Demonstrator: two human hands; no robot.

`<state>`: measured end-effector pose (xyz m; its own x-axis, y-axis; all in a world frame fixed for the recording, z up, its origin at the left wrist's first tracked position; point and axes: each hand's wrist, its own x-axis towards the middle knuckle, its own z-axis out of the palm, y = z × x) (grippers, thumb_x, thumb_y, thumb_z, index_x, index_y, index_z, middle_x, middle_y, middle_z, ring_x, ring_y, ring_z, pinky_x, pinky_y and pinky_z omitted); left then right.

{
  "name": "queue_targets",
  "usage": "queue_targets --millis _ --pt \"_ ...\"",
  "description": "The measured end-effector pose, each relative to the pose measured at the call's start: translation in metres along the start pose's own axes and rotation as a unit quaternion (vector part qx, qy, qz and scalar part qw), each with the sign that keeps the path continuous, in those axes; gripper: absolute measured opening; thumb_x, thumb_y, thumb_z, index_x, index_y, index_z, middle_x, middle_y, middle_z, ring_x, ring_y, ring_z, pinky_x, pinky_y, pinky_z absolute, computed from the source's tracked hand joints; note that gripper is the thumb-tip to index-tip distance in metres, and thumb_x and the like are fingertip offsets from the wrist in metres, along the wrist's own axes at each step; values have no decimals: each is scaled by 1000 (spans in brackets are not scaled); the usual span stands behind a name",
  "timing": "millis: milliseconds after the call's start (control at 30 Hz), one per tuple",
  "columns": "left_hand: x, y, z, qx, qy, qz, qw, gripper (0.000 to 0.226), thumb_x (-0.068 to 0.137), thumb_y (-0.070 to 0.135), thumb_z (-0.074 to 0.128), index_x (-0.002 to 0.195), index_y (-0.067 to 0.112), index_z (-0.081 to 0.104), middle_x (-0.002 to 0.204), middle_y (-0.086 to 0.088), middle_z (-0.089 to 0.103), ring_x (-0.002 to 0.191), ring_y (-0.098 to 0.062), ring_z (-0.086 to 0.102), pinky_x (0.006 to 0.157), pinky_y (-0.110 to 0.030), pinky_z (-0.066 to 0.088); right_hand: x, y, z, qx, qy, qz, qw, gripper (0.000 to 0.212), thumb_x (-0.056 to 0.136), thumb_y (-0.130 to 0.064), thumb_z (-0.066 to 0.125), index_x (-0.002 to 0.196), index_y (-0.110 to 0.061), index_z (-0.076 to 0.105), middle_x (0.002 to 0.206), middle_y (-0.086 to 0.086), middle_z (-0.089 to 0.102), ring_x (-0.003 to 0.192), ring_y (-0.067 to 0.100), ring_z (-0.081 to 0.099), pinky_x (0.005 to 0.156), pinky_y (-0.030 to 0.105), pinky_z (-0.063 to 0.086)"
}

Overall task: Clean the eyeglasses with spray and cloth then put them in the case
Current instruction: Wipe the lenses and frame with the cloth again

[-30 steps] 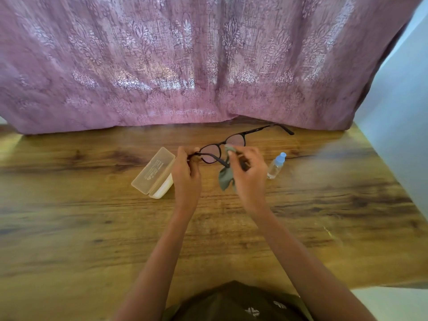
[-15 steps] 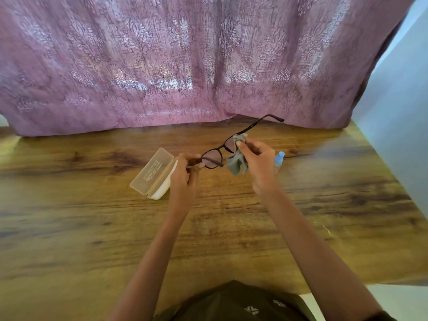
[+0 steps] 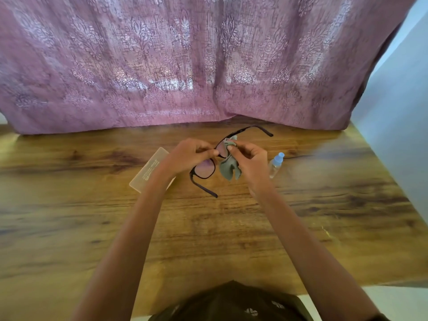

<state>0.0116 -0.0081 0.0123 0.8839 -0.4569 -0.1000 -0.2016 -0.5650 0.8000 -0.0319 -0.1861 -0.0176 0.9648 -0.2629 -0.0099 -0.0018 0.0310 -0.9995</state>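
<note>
The eyeglasses [image 3: 203,170] have swung round since the earlier frame: one lens now hangs lower and a temple points toward lower centre, while the left hand [image 3: 185,156] has slid from the frame's end to its top edge by the bridge, pinching it there. They are held at centre frame, above the wooden table [image 3: 208,239]. The right hand [image 3: 252,163] pinches the grey cloth [image 3: 228,170] onto the upper lens, hiding most of it (the rest of the cloth dangles loose). One spray bottle [image 3: 275,165] lies just right of that hand and one pale case [image 3: 148,171] sits left of centre, its near end covered by the left forearm, its lettering unreadable. One pair, one cloth, two hands. A pink curtain [image 3: 208,66] fills the top; a pale wall [image 3: 398,112] runs off the right edge.
</note>
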Motion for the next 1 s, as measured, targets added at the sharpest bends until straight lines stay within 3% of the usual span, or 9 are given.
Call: queue_targets --millis 133,200,267,333,433,500,733,867,1000 --pt "-1 6 2 -17 -7 0 1000 13 93 24 63 95 18 74 84 9 73 72 7 66 67 -2 44 -1 1 -2 -47 -1 -46 998 13 89 -12 70 100 -18 74 98 3 74 90 17 70 77 26 56" --pt "-1 8 3 -18 -15 -11 1000 18 95 24 60 101 14 74 91 1 75 83 -4 69 76 -10 48 -2 2 -3 -133 14 -129 983 16 87 -11 72 103 -16 75 100 2 71 88 14 67 77 18 51" --pt "-2 10 3 -18 -32 -22 999 23 98 25 56 108 11 72 100 -4 75 96 -13 69 89 -24 50 -2 3 -3 -230 33 -231 945 18 85 -8 73 103 -12 75 100 2 68 87 9 61 78 9 44" --pt "-2 10 4 -20 -45 -33 998 22 99 24 53 108 13 70 98 -2 75 95 -9 69 89 -26 48 -2 4 -3 -285 47 -295 911 19 84 -4 73 103 -8 76 99 6 66 88 4 54 81 5 39" --pt "-4 10 6 11 -31 -46 998 20 99 25 52 86 27 67 79 9 73 76 6 66 76 -17 43 -2 6 -2 -312 50 -328 890 20 85 -2 72 104 -6 75 101 9 64 91 0 51 83 2 36" --pt "-5 10 6 23 -18 -47 998 21 99 26 52 84 27 66 81 4 75 82 0 66 82 -21 45 -3 6 0 -323 50 -345 880 19 86 -2 71 105 -5 74 106 11 63 92 -2 49 83 2 37" --pt "-6 15 6 35 4 -42 998 25 100 26 50 86 22 71 84 3 72 90 -15 64 83 -27 47 -10 -1 -3 -447 -11 -414 793 22 87 8 63 109 5 69 104 14 66 83 23 67 69 25 54" --pt "-6 16 11 40 10 -45 998 27 100 23 49 87 16 71 90 -3 74 92 -22 67 92 -46 49 -18 0 -4 -446 -47 -411 794 22 88 7 62 108 4 69 102 14 66 82 25 67 66 29 58" --pt "-5 17 13 43 10 -41 998 25 100 22 48 89 18 70 82 3 75 86 -8 68 90 -37 51 -15 1 -4 -434 -60 -410 800 24 87 7 64 110 4 69 105 15 65 82 25 67 63 33 58"
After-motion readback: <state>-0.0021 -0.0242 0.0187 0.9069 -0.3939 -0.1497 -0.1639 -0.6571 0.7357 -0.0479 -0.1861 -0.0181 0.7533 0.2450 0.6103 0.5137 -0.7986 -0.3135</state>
